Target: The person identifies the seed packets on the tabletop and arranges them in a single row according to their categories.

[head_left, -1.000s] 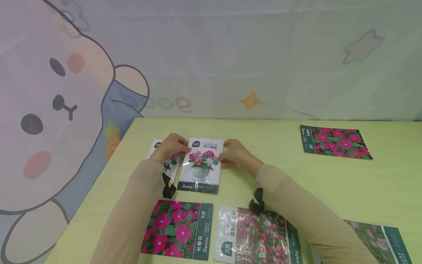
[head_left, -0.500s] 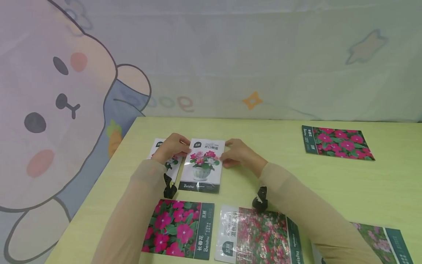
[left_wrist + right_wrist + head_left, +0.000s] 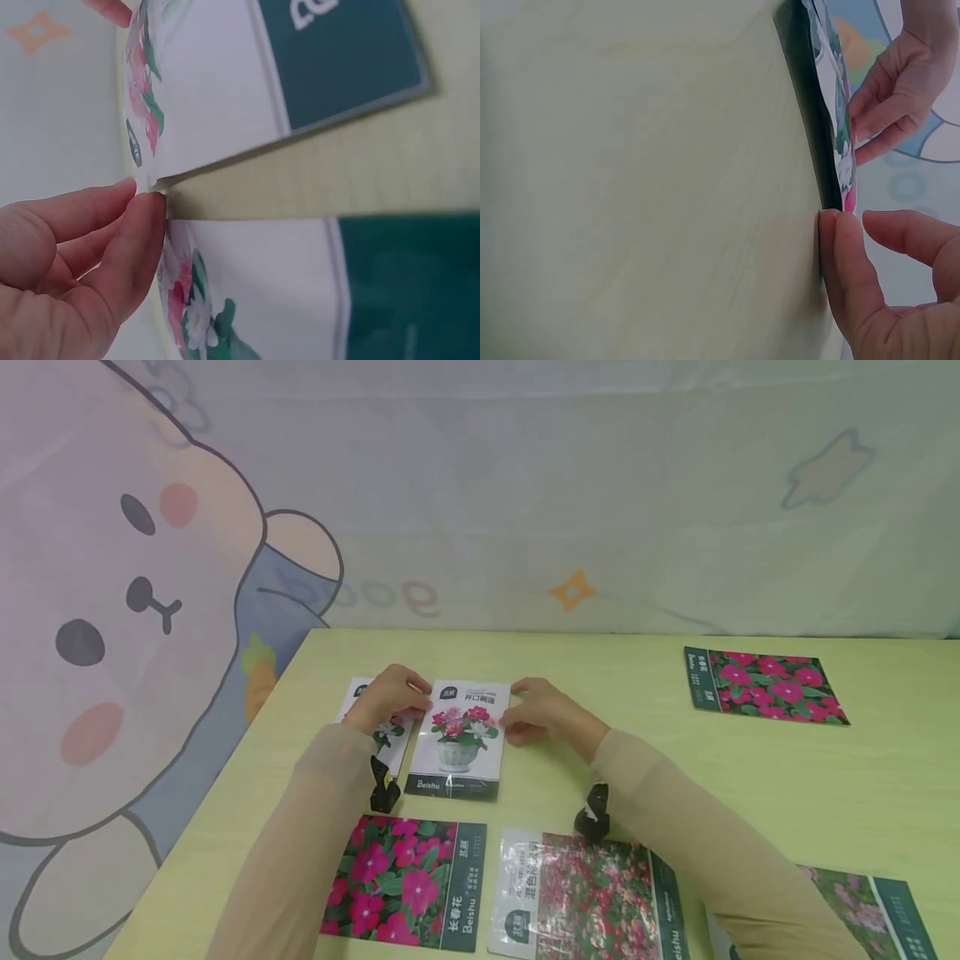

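The white packet (image 3: 455, 739), barely shifting since a second ago, seemingly being steadied, is lying at a similar packet's (image 3: 393, 740) 3 o'clock on the desk (image 3: 615, 685), the left hand (image 3: 388, 700) pinching its 11 o'clock corner, the right hand's (image 3: 551, 714) fingers, thumb parted, only touching its 2 o'clock edge.

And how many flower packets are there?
6 visible. Back left: two white packets; back right: a pink packet; front, left to right: another pink packet, a red packet, a mauve packet partly behind a sleeve. More may be hidden.
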Demonstrator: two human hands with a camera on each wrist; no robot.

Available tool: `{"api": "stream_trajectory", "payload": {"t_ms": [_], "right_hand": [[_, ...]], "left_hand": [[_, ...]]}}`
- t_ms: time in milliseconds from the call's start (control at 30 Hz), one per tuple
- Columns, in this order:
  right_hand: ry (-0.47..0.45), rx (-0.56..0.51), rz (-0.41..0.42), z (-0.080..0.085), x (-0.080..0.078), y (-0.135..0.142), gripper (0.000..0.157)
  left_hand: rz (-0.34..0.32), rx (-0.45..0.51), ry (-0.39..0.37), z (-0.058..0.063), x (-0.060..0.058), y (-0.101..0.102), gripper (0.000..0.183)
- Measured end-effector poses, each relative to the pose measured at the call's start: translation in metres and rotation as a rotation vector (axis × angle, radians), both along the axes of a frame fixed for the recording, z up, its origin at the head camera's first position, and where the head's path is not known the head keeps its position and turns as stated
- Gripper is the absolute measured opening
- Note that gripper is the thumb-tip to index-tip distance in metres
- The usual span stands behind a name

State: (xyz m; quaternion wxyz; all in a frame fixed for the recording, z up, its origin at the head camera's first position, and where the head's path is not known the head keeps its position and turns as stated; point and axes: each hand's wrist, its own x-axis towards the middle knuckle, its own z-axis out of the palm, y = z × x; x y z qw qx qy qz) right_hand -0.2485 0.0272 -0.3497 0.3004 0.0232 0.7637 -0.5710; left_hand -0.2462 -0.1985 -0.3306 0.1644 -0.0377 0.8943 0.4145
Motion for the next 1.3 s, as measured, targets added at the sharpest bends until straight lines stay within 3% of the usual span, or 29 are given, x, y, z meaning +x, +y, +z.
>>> {"api": "stream_trajectory", "payload": {"t_ms": [200, 333, 567, 800, 1300], "right_hand": [[-0.01, 0.007, 0.055, 0.001, -0.001, 0.007, 0.07], [0.036, 0.026, 0.127, 0.005, -0.004, 0.015, 0.061], [0.093, 0.01, 0.196, 0.012, -0.011, 0.031, 0.049], [0.115, 0.003, 0.211, 0.017, -0.014, 0.051, 0.05], [0.171, -0.047, 0.202, 0.027, -0.02, 0.092, 0.054]], "left_hand": [[-0.007, 0.01, 0.025, 0.006, -0.002, -0.005, 0.039], [-0.001, 0.031, 0.035, 0.013, -0.005, -0.007, 0.04], [-0.011, 0.158, 0.021, 0.016, -0.01, 0.001, 0.042], [-0.068, 0.278, 0.028, 0.019, -0.007, 0.015, 0.044], [-0.029, 0.359, 0.006, 0.011, -0.018, 0.046, 0.044]]}}
